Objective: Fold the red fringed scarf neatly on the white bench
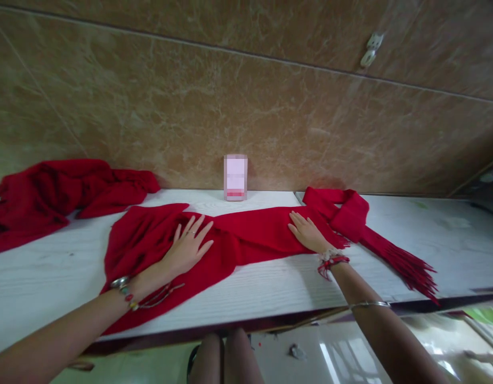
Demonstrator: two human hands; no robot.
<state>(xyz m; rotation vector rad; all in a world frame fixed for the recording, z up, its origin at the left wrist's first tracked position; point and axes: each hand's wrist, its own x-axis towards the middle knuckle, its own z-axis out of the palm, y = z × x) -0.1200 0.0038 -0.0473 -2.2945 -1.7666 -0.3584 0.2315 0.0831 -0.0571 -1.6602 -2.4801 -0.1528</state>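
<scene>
A red scarf [266, 229] lies stretched along the white wooden table, smooth on the right and bunched into wrinkles on the left. My left hand [190, 242] rests on the wrinkled part, fingers spread. On the flatter right part lies my right hand [307, 232], palm down with its fingers stretched out. Just beyond that hand is a second red piece, a looped scarf [350, 218] with a long fringe pointing to the front right. Whether this loop joins the flat cloth under it I cannot tell.
Another crumpled red cloth [70, 192] lies at the left against the brown marbled wall [230, 106]. A phone [235, 178] leans upright on the wall at the back middle. The white table [270, 288] ends at a dark front edge above my knees.
</scene>
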